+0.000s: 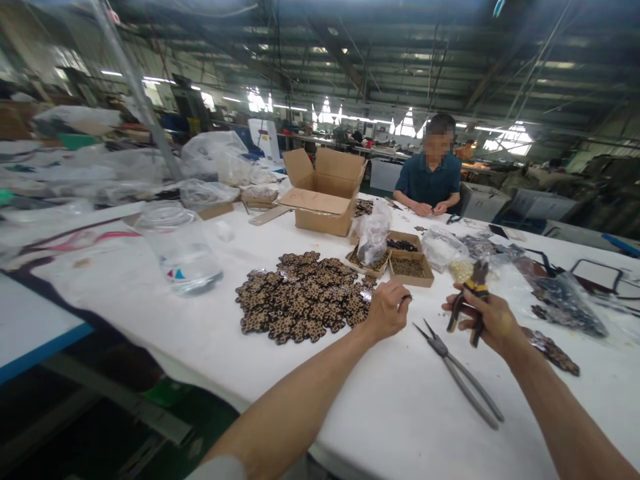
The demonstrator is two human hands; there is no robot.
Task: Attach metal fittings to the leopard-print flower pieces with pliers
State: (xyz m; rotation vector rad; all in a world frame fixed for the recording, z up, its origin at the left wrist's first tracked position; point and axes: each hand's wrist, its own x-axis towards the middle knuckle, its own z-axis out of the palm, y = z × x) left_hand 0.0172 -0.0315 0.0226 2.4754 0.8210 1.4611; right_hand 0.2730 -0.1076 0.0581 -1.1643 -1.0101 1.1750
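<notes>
My left hand [389, 311] is closed in a pinch at the right edge of a pile of leopard-print pieces [300, 297]. A small dark bit shows at its fingertips, too small to name. In my right hand [493, 320] is a pair of pliers [471, 297] with black and yellow handles, jaws pointing up and away from me. Between my hands, long-nosed pliers [457, 370] with grey handles lie on the white table [390, 420]. More leopard-print pieces [555, 350] lie to the right, partly behind my right forearm.
Small trays of beads or studs [411, 267] stand past my hands, near an open cardboard box [323, 193]. A clear plastic jar [180, 250] stands to the left. Plastic bags [575, 303] lie at the right. A co-worker [429, 173] sits across the table.
</notes>
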